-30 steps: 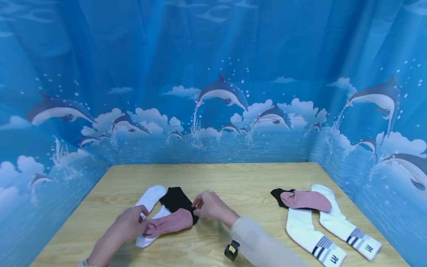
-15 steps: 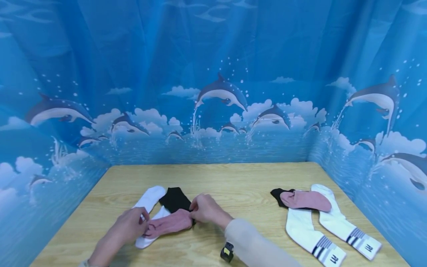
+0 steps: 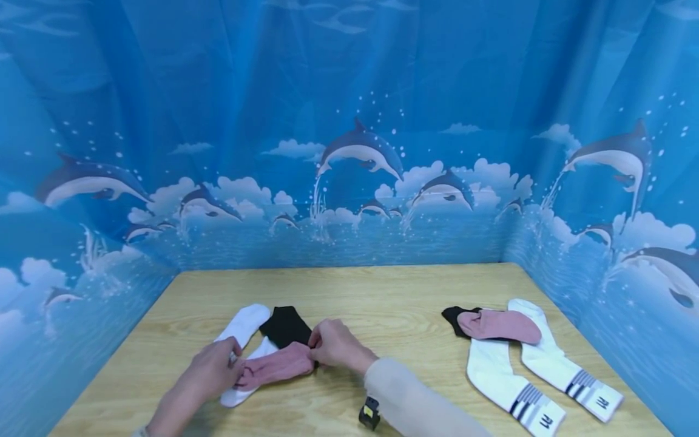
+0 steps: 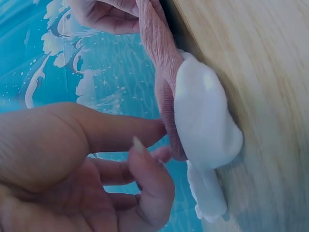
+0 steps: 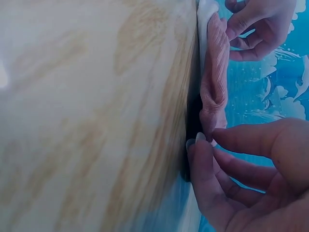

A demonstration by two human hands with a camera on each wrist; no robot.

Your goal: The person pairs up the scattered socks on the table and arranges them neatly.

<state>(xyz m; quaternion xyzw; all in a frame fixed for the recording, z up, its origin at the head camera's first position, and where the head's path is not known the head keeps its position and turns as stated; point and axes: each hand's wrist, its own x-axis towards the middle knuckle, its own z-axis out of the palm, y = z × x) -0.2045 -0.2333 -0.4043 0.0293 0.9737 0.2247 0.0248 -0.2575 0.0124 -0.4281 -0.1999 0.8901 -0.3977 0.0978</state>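
Note:
A ribbed pink sock [image 3: 278,366] lies across white socks [image 3: 246,325] and a black sock [image 3: 286,326] on the left side of the wooden table. My left hand [image 3: 210,371] is at its left end, thumb and curled fingertips on the sock's edge in the left wrist view. At the other end, my right hand [image 3: 335,346] pinches the pink sock between thumb and fingers, over part of the black sock. The right wrist view shows the pink sock [image 5: 216,77] stretched between both hands, with the black sock [image 5: 194,116] under it, partly hidden.
On the right of the table, another pink sock [image 3: 499,326] lies over a black sock [image 3: 454,317] and two long white socks [image 3: 494,367] with striped cuffs. A blue dolphin-print curtain [image 3: 349,121] borders the table's back and sides.
My right hand has shifted slightly left, from the black sock's edge to the right end of the pink sock. The left hand stays nearly in place.

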